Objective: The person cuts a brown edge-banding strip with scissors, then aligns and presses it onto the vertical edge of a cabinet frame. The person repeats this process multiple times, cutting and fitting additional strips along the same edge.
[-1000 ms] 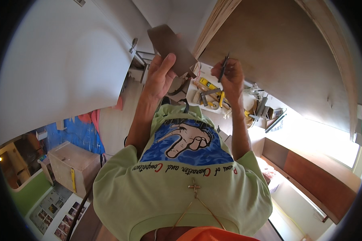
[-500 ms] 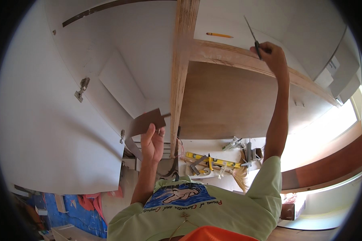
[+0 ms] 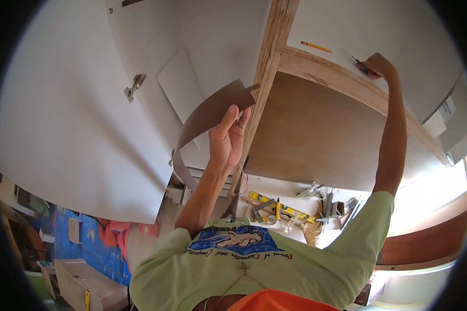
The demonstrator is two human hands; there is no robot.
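Observation:
A long, curling brown strip (image 3: pixel 207 111) with a narrow tab at its upper end is pinched between the thumb and fingers of my left hand (image 3: pixel 228 136). It bends down and away to the left, and its tip is next to the raw wooden upright (image 3: pixel 269 49). My right hand (image 3: pixel 382 66) is closed round the dark handle of a thin-bladed tool (image 3: pixel 365 66), low over the white shelf surface (image 3: pixel 342 23). The blade points up and left, toward a yellow pencil (image 3: pixel 316 46) lying on that surface. Whether the tool is scissors or a knife does not show.
A white door (image 3: pixel 62 119) with metal hinges (image 3: pixel 135 87) swings out at left. A wooden rail (image 3: pixel 337 72) crosses above a brown panel (image 3: pixel 316 124). Below lie a yellow spirit level (image 3: pixel 298 213), a brush (image 3: pixel 312 234) and other tools. A wooden box (image 3: pixel 91 282) stands lower left.
My left hand has raised the brown strip up and to the right, nearer the upright. My right hand has lowered the tool toward the shelf surface. The whole view has shifted and tilted.

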